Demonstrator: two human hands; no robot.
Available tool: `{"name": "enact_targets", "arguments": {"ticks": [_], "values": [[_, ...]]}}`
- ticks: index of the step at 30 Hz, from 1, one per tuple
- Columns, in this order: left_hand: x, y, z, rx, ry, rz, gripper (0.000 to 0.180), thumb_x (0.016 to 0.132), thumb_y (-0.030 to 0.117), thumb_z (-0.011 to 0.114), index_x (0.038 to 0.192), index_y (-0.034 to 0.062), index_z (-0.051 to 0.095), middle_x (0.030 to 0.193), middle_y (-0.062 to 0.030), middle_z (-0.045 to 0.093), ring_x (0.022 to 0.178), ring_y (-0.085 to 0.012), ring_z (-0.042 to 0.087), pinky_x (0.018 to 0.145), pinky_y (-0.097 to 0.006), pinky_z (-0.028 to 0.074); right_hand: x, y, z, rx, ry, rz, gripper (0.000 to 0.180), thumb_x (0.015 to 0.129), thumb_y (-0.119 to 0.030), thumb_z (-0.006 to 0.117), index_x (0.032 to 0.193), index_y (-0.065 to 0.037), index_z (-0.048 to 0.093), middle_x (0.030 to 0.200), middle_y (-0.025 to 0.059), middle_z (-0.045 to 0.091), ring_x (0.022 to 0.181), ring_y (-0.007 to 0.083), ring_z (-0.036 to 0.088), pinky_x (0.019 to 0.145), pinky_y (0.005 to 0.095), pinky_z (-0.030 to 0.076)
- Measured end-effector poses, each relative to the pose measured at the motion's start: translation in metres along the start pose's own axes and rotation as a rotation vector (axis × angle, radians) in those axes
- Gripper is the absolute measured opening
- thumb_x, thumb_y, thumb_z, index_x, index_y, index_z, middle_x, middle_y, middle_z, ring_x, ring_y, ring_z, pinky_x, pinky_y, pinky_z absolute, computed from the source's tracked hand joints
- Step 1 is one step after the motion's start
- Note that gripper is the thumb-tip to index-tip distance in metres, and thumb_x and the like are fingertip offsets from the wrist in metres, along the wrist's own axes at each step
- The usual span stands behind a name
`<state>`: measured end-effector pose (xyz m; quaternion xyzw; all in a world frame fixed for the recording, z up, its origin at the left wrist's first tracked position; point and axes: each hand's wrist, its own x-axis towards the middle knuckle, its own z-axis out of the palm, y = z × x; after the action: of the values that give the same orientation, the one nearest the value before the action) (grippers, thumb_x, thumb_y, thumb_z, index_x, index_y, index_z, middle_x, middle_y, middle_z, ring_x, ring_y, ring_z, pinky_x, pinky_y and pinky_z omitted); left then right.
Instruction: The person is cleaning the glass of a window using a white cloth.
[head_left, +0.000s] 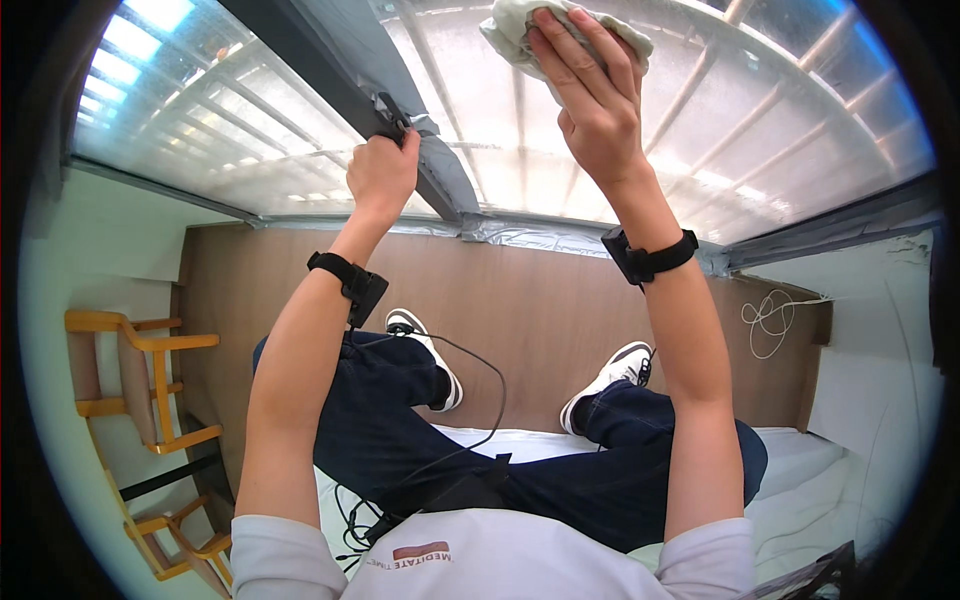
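My right hand [592,95] presses a crumpled white cloth [512,32] flat against the frosted window pane [700,130], fingers spread over it at the top centre. My left hand [381,172] is closed around the black window handle [394,112] on the dark grey window frame [320,70], left of the cloth. Both wrists wear black bands. Below, my legs in dark blue trousers [400,420] and white shoes [425,345] stand on the wooden floor.
A wooden chair [140,380] stands at the left by the wall. A white mattress edge [800,470] lies under my legs. A loose white cord [768,318] lies on the floor at the right. A black cable hangs from my waist.
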<state>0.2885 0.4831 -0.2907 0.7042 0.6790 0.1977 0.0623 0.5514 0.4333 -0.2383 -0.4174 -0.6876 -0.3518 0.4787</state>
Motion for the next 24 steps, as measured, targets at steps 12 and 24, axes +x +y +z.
{"name": "enact_targets", "arguments": {"ticks": [12, 24], "values": [[0.007, 0.011, 0.024, -1.280, -0.534, -0.611, 0.059, 0.109, 0.057, 0.043, 0.073, 0.0102, 0.047, 0.059, -0.0019, 0.041, 0.051, -0.0160, 0.048, 0.044, -0.027, 0.031, -0.018, -0.006, 0.002, -0.041, -0.044, 0.023, 0.042, 0.085, 0.004, 0.067, 0.124, -0.011, 0.077, 0.143, -0.0039, 0.066, 0.139, 0.0192, 0.051, 0.114, 0.0382, 0.044], [0.006, 0.013, 0.041, -1.517, -0.556, -0.472, 0.063, 0.105, 0.063, 0.044, 0.078, 0.0066, 0.049, 0.065, -0.0047, 0.048, 0.054, -0.0160, 0.048, 0.044, -0.028, 0.032, -0.031, -0.007, 0.005, -0.020, -0.076, 0.037, 0.042, 0.087, 0.003, 0.065, 0.125, -0.011, 0.076, 0.143, -0.0038, 0.065, 0.140, 0.0190, 0.051, 0.114, 0.0380, 0.044]]}}
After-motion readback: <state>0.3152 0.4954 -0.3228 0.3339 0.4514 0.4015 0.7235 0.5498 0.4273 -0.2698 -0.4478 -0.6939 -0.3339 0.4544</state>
